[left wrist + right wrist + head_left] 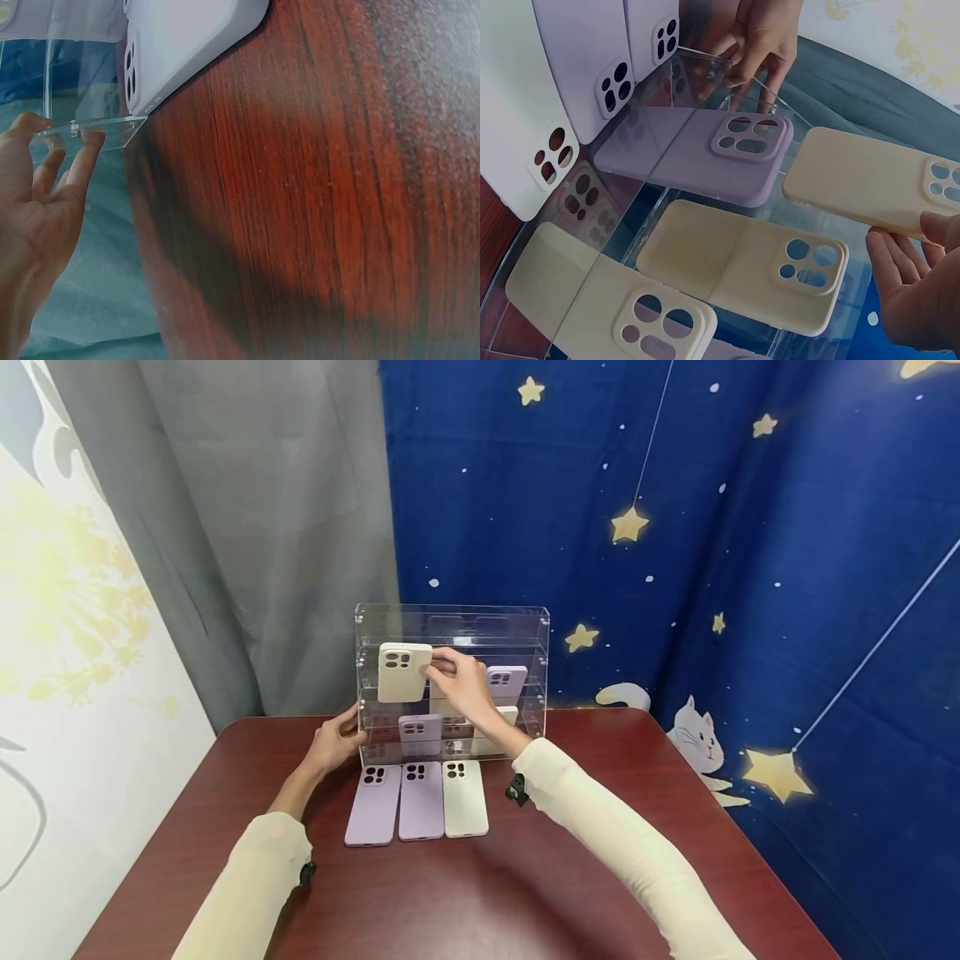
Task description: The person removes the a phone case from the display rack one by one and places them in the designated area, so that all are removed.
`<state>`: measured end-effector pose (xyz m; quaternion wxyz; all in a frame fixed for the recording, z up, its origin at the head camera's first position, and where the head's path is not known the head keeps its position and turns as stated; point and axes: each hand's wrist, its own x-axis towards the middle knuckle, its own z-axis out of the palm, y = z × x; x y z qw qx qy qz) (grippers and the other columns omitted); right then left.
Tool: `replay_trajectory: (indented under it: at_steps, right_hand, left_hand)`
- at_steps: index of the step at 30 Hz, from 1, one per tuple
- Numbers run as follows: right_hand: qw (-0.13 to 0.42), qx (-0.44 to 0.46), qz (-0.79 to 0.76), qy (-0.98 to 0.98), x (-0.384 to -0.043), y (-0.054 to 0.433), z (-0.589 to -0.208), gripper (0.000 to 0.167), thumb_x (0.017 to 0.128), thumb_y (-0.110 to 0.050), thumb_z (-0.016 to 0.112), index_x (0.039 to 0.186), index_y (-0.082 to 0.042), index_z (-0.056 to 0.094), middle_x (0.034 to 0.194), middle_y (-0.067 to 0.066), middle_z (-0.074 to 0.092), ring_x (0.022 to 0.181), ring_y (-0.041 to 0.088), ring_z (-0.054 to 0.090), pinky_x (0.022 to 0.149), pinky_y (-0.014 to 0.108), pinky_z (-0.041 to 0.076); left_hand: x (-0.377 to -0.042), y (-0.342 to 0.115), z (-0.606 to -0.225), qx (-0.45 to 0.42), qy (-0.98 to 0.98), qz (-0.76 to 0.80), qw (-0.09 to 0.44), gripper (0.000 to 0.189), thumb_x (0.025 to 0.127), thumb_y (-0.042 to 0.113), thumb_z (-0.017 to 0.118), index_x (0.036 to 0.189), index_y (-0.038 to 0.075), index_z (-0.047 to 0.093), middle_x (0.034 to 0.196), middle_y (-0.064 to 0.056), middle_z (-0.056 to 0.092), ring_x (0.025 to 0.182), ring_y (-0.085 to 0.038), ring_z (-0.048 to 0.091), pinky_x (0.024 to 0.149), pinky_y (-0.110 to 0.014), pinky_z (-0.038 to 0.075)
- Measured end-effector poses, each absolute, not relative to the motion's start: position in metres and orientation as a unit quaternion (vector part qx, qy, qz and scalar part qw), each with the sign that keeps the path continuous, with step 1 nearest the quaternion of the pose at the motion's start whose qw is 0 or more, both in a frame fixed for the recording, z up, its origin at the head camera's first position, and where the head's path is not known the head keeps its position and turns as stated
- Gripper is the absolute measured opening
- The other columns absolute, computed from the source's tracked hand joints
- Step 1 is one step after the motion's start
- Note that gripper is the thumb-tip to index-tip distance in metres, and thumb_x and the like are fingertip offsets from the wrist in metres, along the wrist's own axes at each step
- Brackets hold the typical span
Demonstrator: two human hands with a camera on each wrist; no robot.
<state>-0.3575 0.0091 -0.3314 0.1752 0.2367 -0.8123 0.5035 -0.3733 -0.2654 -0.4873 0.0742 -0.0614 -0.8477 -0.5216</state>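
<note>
A clear acrylic display stand [452, 607] with stepped tiers stands on the table. My right hand [467, 689] pinches a cream phone case [401, 675] by one edge, thumb on one face and fingers behind, in front of the upper left tiers. In the right wrist view the held case [862, 176] lies beside a lilac phone case [697, 154] and a cream one [705, 247], both in the stand. My left hand [333, 745] grips the stand's left side; its fingertips [91, 139] touch the clear edge in the left wrist view.
Two lilac phone cases [372, 810] and a cream one [466, 802] lie in a row before the stand. Another lilac case [508, 679] sits on its right side, above a cream one [487, 743]. Curtains [300, 527] hang behind the dark red table [600, 827].
</note>
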Motion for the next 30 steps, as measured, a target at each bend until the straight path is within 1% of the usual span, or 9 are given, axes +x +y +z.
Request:
replay_trajectory:
  at_steps: [5, 13, 20, 26, 30]
  right_hand:
    - [0.174, 0.239, 0.513, -0.806, -0.354, 0.019, -0.331, 0.028, 0.095, -0.016, 0.077, 0.120, -0.004, 0.074, 0.109, 0.013, 0.078, 0.098, 0.021, 0.077, 0.086, 0.024, 0.062]
    - [0.165, 0.247, 0.515, -0.804, -0.346, 0.035, -0.329, 0.028, 0.096, -0.015, 0.076, 0.122, -0.003, 0.073, 0.110, 0.013, 0.078, 0.099, 0.022, 0.077, 0.087, 0.025, 0.062]
    - [0.152, 0.238, 0.520, -0.806, -0.339, 0.053, -0.331, 0.030, 0.096, -0.016, 0.077, 0.123, -0.004, 0.073, 0.111, 0.014, 0.078, 0.101, 0.022, 0.076, 0.087, 0.027, 0.062]
    - [0.149, 0.237, 0.521, -0.806, -0.338, 0.071, -0.333, 0.033, 0.096, -0.016, 0.077, 0.125, -0.001, 0.072, 0.111, 0.017, 0.077, 0.101, 0.024, 0.077, 0.084, 0.030, 0.064]
    - [0.162, 0.226, 0.497, -0.822, -0.337, 0.083, -0.332, 0.034, 0.096, -0.021, 0.078, 0.125, -0.004, 0.073, 0.109, 0.015, 0.078, 0.100, 0.022, 0.076, 0.084, 0.033, 0.064]
  left_hand:
    - [-0.376, -0.263, -0.487, -0.062, -0.846, -0.524, 0.071, 0.073, 0.098, 0.000, 0.065, 0.163, 0.008, 0.032, 0.148, -0.031, 0.050, 0.127, -0.043, 0.059, 0.080, -0.024, 0.062]
    - [-0.375, -0.262, -0.485, -0.064, -0.847, -0.523, 0.073, 0.075, 0.097, -0.001, 0.064, 0.163, 0.009, 0.031, 0.149, -0.031, 0.049, 0.128, -0.045, 0.058, 0.085, -0.036, 0.064]
    - [-0.372, -0.266, -0.487, -0.070, -0.838, -0.536, 0.068, 0.076, 0.097, -0.002, 0.066, 0.163, 0.007, 0.031, 0.150, -0.032, 0.047, 0.128, -0.047, 0.058, 0.083, -0.028, 0.063]
    - [-0.372, -0.268, -0.487, -0.076, -0.839, -0.535, 0.060, 0.080, 0.096, -0.003, 0.068, 0.164, 0.008, 0.028, 0.152, -0.032, 0.045, 0.128, -0.048, 0.057, 0.086, -0.031, 0.062]
    - [-0.374, -0.268, -0.488, -0.076, -0.840, -0.534, 0.060, 0.080, 0.096, -0.002, 0.069, 0.164, 0.009, 0.028, 0.153, -0.031, 0.045, 0.129, -0.049, 0.056, 0.086, -0.032, 0.063]
